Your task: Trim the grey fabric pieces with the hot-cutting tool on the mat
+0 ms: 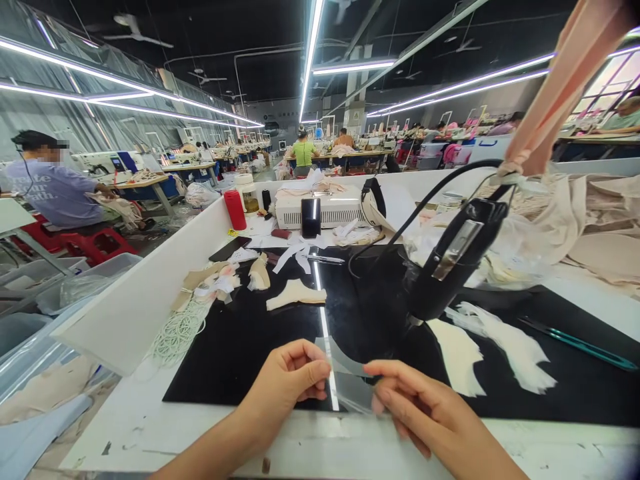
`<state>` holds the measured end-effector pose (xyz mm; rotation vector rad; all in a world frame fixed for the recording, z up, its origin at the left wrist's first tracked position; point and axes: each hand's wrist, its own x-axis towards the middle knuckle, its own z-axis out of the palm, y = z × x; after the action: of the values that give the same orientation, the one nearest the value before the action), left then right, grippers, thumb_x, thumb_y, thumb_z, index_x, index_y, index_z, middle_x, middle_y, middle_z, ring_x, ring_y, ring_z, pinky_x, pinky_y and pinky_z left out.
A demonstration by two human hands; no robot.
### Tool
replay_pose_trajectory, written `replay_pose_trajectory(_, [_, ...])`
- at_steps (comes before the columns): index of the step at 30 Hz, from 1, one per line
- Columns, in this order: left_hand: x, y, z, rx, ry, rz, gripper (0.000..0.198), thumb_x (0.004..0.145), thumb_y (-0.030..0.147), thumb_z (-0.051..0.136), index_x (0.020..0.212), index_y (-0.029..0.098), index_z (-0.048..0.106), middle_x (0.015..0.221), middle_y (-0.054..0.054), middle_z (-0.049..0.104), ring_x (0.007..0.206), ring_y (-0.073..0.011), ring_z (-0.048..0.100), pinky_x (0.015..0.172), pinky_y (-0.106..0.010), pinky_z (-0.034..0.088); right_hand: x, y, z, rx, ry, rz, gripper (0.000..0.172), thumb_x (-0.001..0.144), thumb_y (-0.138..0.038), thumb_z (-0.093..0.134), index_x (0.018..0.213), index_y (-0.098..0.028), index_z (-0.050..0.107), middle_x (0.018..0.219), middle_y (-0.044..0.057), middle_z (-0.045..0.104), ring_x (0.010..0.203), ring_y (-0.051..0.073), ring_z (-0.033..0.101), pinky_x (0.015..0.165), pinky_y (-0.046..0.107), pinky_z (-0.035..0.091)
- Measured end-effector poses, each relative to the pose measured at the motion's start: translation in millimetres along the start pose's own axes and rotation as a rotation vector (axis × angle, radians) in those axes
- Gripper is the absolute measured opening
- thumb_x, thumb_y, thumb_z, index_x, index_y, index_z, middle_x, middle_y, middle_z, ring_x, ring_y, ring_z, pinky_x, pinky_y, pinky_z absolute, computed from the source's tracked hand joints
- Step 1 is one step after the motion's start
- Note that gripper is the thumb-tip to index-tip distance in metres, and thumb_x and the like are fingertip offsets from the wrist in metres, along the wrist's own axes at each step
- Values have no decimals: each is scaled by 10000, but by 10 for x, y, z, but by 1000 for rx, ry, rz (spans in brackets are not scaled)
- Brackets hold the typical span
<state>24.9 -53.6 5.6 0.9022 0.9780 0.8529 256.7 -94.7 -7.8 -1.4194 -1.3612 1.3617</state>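
My left hand (295, 375) is closed in a pinch at the left end of a thin translucent film piece (347, 363). At the film's right side, my right hand (415, 403) has its thumb and fingers closed on the edge, slightly blurred. The film is held over the front of the black mat (235, 360). Beyond my hands lies a cream curved fabric piece (297, 295). Right of my right hand are a stack of cream cut pieces (457, 357) and whitish thin pieces (515, 347).
A black tool (450, 267) on a cord hangs from a pink cloth strip (560, 87) close above the mat. Long teal tweezers (590, 343) lie at right. Pale rubber bands (180, 333) sit at left. Behind stand a white box (320, 207) and red thread cone (235, 210). Several people work beyond.
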Motion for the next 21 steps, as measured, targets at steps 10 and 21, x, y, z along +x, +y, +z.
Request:
replay_pose_trajectory(10, [-24, 4, -129, 58, 59, 6, 565, 617, 583, 996, 731, 174, 624, 639, 28, 611, 617, -101, 571, 648, -221, 469, 25, 63, -137, -24, -24, 25, 335, 805, -561, 791, 861, -232, 766, 677, -7, 635, 671, 174, 578, 689, 289, 471])
replay_pose_trajectory(21, [-9, 30, -179, 93, 42, -8, 624, 624, 646, 979, 724, 184, 572, 598, 52, 547, 549, -77, 483, 565, -204, 447, 32, 96, -221, -89, -58, 71, 510, 773, -697, 788, 692, -219, 629, 639, -42, 487, 555, 125, 489, 586, 268, 427])
